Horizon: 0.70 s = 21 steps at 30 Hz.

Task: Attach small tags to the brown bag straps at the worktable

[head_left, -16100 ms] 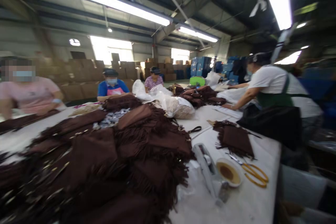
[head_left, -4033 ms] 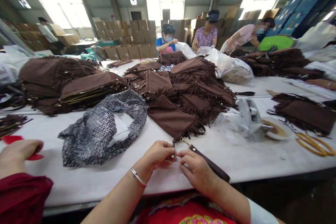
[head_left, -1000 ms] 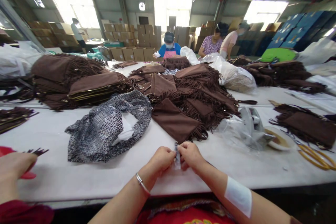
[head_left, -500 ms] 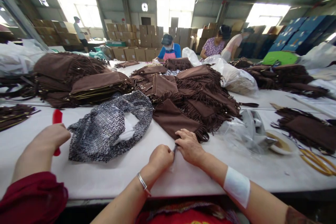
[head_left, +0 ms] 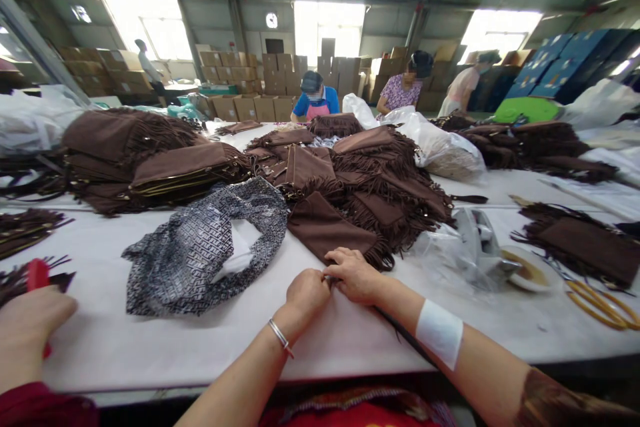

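Note:
A brown fringed bag [head_left: 333,230] lies on the white table at the near edge of a pile. At its lower corner, my left hand [head_left: 309,292], with a silver bangle on the wrist, is closed in a fist on a thin dark strap. My right hand [head_left: 354,275] meets it there, fingers bent and pinching the same spot. The dark strap [head_left: 403,332] trails beneath my right forearm toward the table edge. What exactly joins strap and bag is hidden by the fingers. A white patch [head_left: 440,333] covers part of my right forearm.
A black-and-white patterned cloth [head_left: 185,260] lies left of my hands. Farther left, a co-worker's hand [head_left: 35,320] grips a red-handled tool [head_left: 38,275]. On the right are a tape dispenser [head_left: 477,240], yellow-handled scissors [head_left: 600,303] and another fringed bag [head_left: 585,243].
My hands have drawn together, and a dark strap now shows under my right forearm. The co-worker's hand with the red tool has moved left and down, over dark fringed material.

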Tool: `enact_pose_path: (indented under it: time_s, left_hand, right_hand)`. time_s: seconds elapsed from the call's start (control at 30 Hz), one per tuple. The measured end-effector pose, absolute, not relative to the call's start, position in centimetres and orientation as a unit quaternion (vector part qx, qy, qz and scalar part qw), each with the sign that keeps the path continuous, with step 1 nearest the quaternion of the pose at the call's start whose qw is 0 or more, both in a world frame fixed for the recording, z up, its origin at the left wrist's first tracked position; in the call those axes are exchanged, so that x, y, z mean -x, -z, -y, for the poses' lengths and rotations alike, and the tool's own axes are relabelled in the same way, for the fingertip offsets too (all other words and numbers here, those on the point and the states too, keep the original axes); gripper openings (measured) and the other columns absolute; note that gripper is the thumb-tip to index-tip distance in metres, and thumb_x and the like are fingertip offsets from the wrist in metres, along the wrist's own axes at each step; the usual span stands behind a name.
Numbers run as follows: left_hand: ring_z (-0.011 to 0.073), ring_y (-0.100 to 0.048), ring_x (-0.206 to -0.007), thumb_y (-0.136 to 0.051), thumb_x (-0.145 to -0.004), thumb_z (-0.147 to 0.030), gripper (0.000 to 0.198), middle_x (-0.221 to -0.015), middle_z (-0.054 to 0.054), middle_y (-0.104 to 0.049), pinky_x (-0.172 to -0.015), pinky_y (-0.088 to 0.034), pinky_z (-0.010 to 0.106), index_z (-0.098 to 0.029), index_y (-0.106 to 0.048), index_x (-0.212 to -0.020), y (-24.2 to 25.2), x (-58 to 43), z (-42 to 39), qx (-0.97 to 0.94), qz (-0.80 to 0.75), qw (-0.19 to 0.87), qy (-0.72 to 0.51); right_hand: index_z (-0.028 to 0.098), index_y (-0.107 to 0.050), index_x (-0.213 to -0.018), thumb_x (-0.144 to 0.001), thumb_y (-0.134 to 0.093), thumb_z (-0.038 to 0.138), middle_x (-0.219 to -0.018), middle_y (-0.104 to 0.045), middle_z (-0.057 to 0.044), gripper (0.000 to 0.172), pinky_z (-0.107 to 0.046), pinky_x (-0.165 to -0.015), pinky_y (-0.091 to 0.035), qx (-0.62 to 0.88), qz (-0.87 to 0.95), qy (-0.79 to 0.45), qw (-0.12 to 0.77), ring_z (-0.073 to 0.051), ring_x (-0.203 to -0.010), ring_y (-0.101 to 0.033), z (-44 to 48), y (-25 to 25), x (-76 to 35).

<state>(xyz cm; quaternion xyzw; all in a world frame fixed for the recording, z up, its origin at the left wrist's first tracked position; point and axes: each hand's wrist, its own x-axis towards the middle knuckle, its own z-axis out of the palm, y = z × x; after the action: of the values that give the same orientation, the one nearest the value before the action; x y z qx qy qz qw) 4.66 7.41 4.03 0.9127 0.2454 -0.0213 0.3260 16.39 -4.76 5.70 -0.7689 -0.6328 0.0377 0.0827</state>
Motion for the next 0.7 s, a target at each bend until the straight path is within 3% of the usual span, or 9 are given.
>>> enact_pose_path:
  time_s: [0.2, 0.37, 0.5, 0.6, 0.7]
  left_hand:
    - [0.0293, -0.068, -0.087, -0.061, -0.078, -0.049, 0.032, -0.097, 0.011, -0.072, -0.072, -0.048, 0.035, -0.024, -0.072, -0.095, -3.9, -3.4, -6.9, -0.933, -0.256, 0.250, 0.027]
    - [0.0290, -0.066, -0.089, -0.053, -0.083, -0.032, 0.023, -0.101, 0.014, -0.067, -0.074, -0.046, 0.036, -0.019, -0.067, -0.096, -4.4, -3.6, -6.6, -0.946, -0.241, 0.217, 0.023]
    - [0.0275, -0.061, -0.089, -0.054, -0.081, -0.018, 0.010, -0.090, 0.013, -0.065, -0.077, -0.041, 0.034, -0.015, -0.061, -0.087, -4.7, -4.7, -7.1, -0.902, -0.245, 0.353, 0.040]
    - [0.0187, -0.055, -0.069, -0.054, -0.081, -0.015, 0.007, -0.073, 0.006, -0.059, -0.064, -0.037, 0.028, -0.016, -0.057, -0.075, -4.8, -5.1, -7.4, -0.853, -0.236, 0.456, 0.094]
    - [0.0105, -0.039, -0.048, -0.049, -0.086, -0.019, 0.009, -0.061, -0.003, -0.047, -0.050, -0.027, 0.025, -0.017, -0.056, -0.080, -4.9, -5.0, -7.5, -0.794, -0.243, 0.536, 0.150]
  right_hand:
    - [0.028, -0.077, -0.098, -0.087, -0.067, 0.032, -0.137, -0.058, -0.006, 0.015, -0.050, -0.099, -0.037, 0.748, 0.662, 0.004, 0.041, -0.032, -0.126, -0.045, 4.5, -5.2, -17.1]
    - [0.022, -0.076, -0.093, -0.086, -0.065, 0.025, -0.135, -0.061, -0.006, 0.013, -0.046, -0.096, -0.040, 0.740, 0.672, 0.016, 0.020, -0.031, -0.126, -0.045, 4.3, -5.8, -17.3]
    - [0.017, -0.073, -0.103, -0.083, -0.058, 0.013, -0.139, -0.058, -0.010, 0.025, -0.044, -0.094, -0.042, 0.743, 0.669, 0.016, -0.003, -0.031, -0.128, -0.044, 4.3, -6.4, -17.1]
    - [0.015, -0.072, -0.105, -0.082, -0.058, 0.012, -0.139, -0.057, -0.012, 0.028, -0.047, -0.094, -0.042, 0.750, 0.661, 0.015, -0.017, -0.033, -0.129, -0.044, 4.6, -6.6, -17.3]
    - [0.019, -0.075, -0.095, -0.085, -0.059, 0.016, -0.133, -0.061, -0.010, 0.020, -0.049, -0.093, -0.043, 0.743, 0.668, 0.028, -0.012, -0.034, -0.128, -0.044, 5.2, -6.7, -17.7]
